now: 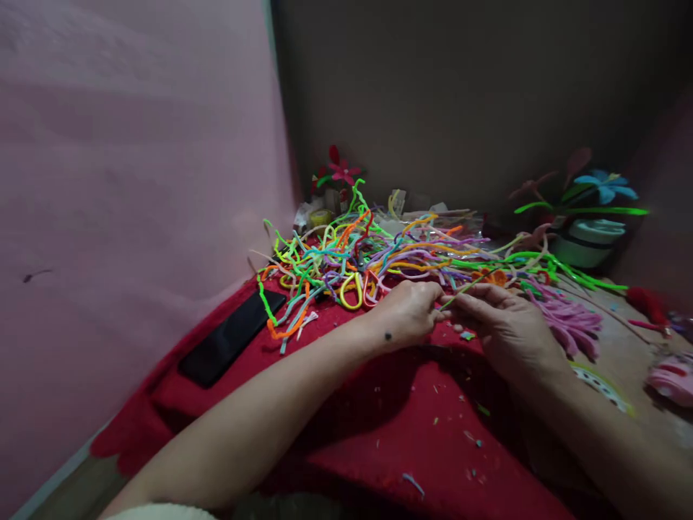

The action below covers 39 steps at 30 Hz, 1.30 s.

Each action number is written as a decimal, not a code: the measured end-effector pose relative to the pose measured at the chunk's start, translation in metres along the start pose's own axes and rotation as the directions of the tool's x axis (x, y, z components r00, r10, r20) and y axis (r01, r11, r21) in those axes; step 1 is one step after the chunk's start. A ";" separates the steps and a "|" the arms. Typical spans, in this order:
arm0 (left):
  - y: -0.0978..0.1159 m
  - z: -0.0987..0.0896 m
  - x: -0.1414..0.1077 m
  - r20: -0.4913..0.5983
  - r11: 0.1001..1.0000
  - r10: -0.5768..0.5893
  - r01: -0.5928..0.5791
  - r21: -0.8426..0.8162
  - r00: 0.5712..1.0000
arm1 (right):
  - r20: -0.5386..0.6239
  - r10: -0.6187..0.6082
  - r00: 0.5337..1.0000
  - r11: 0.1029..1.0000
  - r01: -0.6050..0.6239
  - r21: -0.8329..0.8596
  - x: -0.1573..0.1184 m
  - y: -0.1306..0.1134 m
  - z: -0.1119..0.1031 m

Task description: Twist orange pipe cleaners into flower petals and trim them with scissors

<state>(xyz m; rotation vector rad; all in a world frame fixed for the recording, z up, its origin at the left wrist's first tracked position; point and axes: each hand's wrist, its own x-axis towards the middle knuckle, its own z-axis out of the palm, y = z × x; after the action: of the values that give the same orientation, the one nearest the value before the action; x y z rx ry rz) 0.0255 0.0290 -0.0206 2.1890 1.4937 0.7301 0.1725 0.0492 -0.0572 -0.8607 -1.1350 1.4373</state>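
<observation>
My left hand [410,312] and my right hand [506,328] meet above the red cloth, their fingertips close together. Between them runs a thin green stem [466,286], slanting up to the right. The fingers of both hands are closed on it. Just behind my left hand lie scissors [351,291] with yellow and red handle loops, partly under a tangled heap of coloured pipe cleaners [336,253]. Beside my right hand is a bundle of pink pipe cleaners [571,321].
A black phone [230,339] lies at the left on the red cloth [379,433]. At the back right, a blue flower [605,186] rises by a pale roll [589,242]. Pink walls stand left and right; small scraps dot the cloth.
</observation>
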 end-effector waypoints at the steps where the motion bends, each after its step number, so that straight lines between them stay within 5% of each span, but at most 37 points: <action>1: -0.002 -0.002 -0.002 -0.024 1.000 -0.002 0.002 0.007 1.000 | -0.004 0.010 1.000 1.000 -0.010 0.005 -0.001 0.000 0.000; 4: -0.007 -0.019 -0.005 -0.071 0.997 -0.052 0.048 -0.066 0.996 | -0.019 0.060 0.998 0.998 -0.059 0.028 -0.001 0.000 0.001; 7: -0.013 -0.043 -0.010 -0.105 0.892 -0.279 0.217 -0.396 0.955 | 0.003 0.115 0.993 0.993 -0.115 0.041 -0.001 0.001 0.002; 13: -0.028 -0.073 -0.022 -0.426 0.858 -0.285 0.029 -0.513 0.859 | 0.024 0.124 0.992 0.992 -0.125 0.012 0.002 0.008 -0.002; 16: -0.032 -0.071 -0.021 -0.436 0.838 -0.288 0.004 -0.546 0.853 | 0.040 0.143 0.989 0.989 -0.144 0.032 0.003 0.010 -0.003; 25: -0.019 -0.045 -0.014 -0.267 0.806 -0.276 0.070 -0.588 0.923 | 0.161 0.185 0.969 0.956 -0.216 0.197 0.004 0.010 -0.005; 34: -0.028 -0.040 -0.008 -0.283 0.824 -0.310 0.109 -0.555 0.908 | 0.117 0.181 0.976 0.966 -0.199 0.165 0.009 -0.001 -0.008; 37: -0.034 -0.042 -0.007 -0.295 0.793 -0.316 0.080 -0.604 0.902 | 0.115 0.100 0.988 0.976 -0.120 0.183 -0.009 -0.015 0.006; 39: -0.038 -0.045 -0.008 -0.305 0.778 -0.314 0.060 -0.625 0.899 | 0.269 0.095 0.959 0.979 -0.139 0.150 -0.035 -0.025 0.024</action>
<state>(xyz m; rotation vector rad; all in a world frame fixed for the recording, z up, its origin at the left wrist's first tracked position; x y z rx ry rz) -0.0323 0.0365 -0.0089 1.4311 1.3663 1.4152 0.1635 0.0095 -0.0292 -0.6416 -1.1508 1.7576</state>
